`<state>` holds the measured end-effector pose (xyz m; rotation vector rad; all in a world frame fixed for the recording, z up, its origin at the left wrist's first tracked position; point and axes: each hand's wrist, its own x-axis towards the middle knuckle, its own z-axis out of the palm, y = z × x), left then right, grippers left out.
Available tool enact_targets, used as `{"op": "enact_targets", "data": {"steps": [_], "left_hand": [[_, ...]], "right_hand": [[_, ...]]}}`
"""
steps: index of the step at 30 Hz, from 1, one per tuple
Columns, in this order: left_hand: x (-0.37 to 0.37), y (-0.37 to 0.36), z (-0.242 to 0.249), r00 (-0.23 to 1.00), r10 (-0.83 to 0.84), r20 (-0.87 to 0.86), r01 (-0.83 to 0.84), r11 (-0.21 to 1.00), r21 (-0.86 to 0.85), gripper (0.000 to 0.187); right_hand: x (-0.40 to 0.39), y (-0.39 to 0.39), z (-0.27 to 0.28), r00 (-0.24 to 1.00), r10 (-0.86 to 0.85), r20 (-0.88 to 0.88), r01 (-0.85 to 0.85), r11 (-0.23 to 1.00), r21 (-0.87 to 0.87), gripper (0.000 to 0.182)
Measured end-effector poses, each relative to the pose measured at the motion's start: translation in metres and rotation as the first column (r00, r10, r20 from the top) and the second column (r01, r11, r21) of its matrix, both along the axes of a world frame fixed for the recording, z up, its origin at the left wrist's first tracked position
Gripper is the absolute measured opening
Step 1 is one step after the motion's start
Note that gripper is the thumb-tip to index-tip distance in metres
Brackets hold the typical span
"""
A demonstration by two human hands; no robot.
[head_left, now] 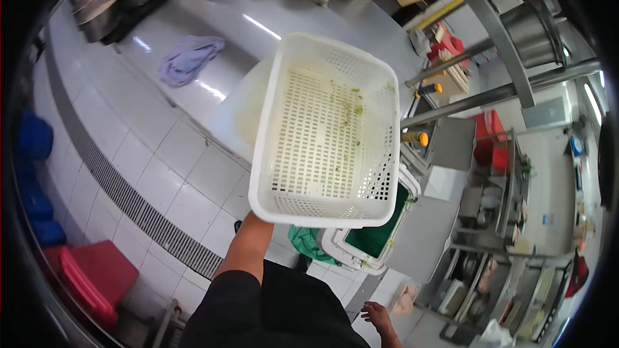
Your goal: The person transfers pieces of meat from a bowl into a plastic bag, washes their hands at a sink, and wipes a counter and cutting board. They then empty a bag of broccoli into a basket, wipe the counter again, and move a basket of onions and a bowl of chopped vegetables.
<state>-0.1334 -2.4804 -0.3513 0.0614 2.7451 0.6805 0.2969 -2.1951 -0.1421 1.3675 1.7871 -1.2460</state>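
Note:
A white perforated plastic basket (322, 135) is held up in front of me, its inside facing me. Bits of green leaf cling to its mesh bottom. My left forearm reaches up to the basket's near edge; my left hand is hidden behind it, gripping it from that side. My right hand (375, 314) hangs low at my side, holding nothing, its fingers loosely bent and apart. Partly covered by the basket is a white-rimmed bin (340, 243) with a dark green inside. A whitish rounded board or tray (242, 109) shows behind the basket, on the steel table.
A purple cloth (189, 59) lies on the steel table (238, 6), with pots (100, 16) at its far left. A drain grate (129, 196) crosses the tiled floor. Red tubs (97, 277) stand lower left. Steel rails (477, 96) and shelving (477, 283) are at right.

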Motion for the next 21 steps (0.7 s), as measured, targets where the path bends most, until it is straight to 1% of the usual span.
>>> {"op": "enact_targets", "data": {"steps": [2, 3, 4, 6, 7, 9, 10, 12, 14, 16, 17, 18, 19, 20, 21], "left_hand": [[-0.011, 0.002, -0.015, 0.997, -0.063, 0.054, 0.062, 0.998, 0.005, 0.038], [-0.014, 0.001, -0.02, 0.994, -0.079, 0.07, 0.078, 0.997, 0.018, 0.038], [-0.016, 0.001, -0.023, 0.992, -0.092, 0.082, 0.09, 0.996, 0.028, 0.038], [-0.018, -0.002, -0.029, 0.988, -0.113, 0.109, 0.107, 0.993, 0.054, 0.038], [-0.019, -0.002, -0.032, 0.986, -0.115, 0.119, 0.106, 0.992, 0.074, 0.037], [-0.019, -0.004, -0.036, 0.983, -0.121, 0.139, 0.107, 0.989, 0.105, 0.037], [-0.02, -0.007, -0.037, 0.982, -0.117, 0.145, 0.099, 0.987, 0.126, 0.037], [-0.02, -0.009, -0.037, 0.982, -0.114, 0.149, 0.091, 0.984, 0.154, 0.037], [-0.022, -0.01, -0.038, 0.983, -0.097, 0.158, 0.065, 0.978, 0.197, 0.036], [-0.02, -0.016, -0.035, 0.982, -0.048, 0.184, -0.008, 0.957, 0.289, 0.036], [-0.019, -0.02, -0.034, 0.979, -0.016, 0.203, -0.056, 0.937, 0.343, 0.036], [-0.017, -0.025, -0.032, 0.968, 0.035, 0.249, -0.15, 0.875, 0.46, 0.036], [-0.015, -0.031, -0.031, 0.938, 0.073, 0.339, -0.277, 0.744, 0.608, 0.035], [-0.012, -0.039, -0.03, 0.89, 0.092, 0.446, -0.421, 0.544, 0.726, 0.035], [-0.006, -0.051, -0.028, 0.813, 0.045, 0.58, -0.576, 0.21, 0.79, 0.035]], "right_hand": [[0.023, -0.019, 0.006, 0.995, 0.044, 0.085, -0.048, 0.998, 0.04, 0.035], [0.023, -0.033, 0.012, 0.994, 0.024, 0.105, -0.026, 1.0, 0.015, 0.036], [0.019, -0.046, 0.018, 0.994, 0.001, 0.108, -0.003, 1.0, 0.021, 0.036], [0.008, -0.069, 0.024, 0.993, 0.016, 0.12, -0.012, 0.999, -0.031, 0.038], [0.004, -0.077, 0.025, 0.993, 0.0, 0.115, 0.003, 1.0, -0.024, 0.038], [-0.007, -0.09, 0.024, 0.995, 0.095, 0.022, -0.094, 0.995, -0.017, 0.04], [-0.012, -0.093, 0.024, 0.996, 0.087, 0.012, -0.087, 0.996, -0.015, 0.04], [-0.02, -0.097, 0.021, 0.986, 0.162, -0.036, -0.161, 0.987, 0.023, 0.041], [-0.016, -0.089, 0.007, 0.983, 0.173, -0.064, -0.173, 0.985, 0.008, 0.039], [-0.023, -0.095, 0.012, 0.977, 0.194, -0.085, -0.196, 0.981, -0.015, 0.038], [-0.03, -0.095, 0.013, 0.965, 0.245, -0.091, -0.245, 0.969, 0.005, 0.038], [-0.043, -0.097, 0.016, 0.951, 0.295, -0.096, -0.294, 0.955, 0.024, 0.038], [-0.049, -0.096, 0.016, 0.945, 0.312, -0.097, -0.312, 0.95, 0.018, 0.037], [-0.054, -0.095, 0.014, 0.941, 0.32, -0.109, -0.321, 0.947, 0.009, 0.037], [-0.059, -0.095, 0.012, 0.937, 0.316, -0.147, -0.319, 0.948, -0.001, 0.037]]}}
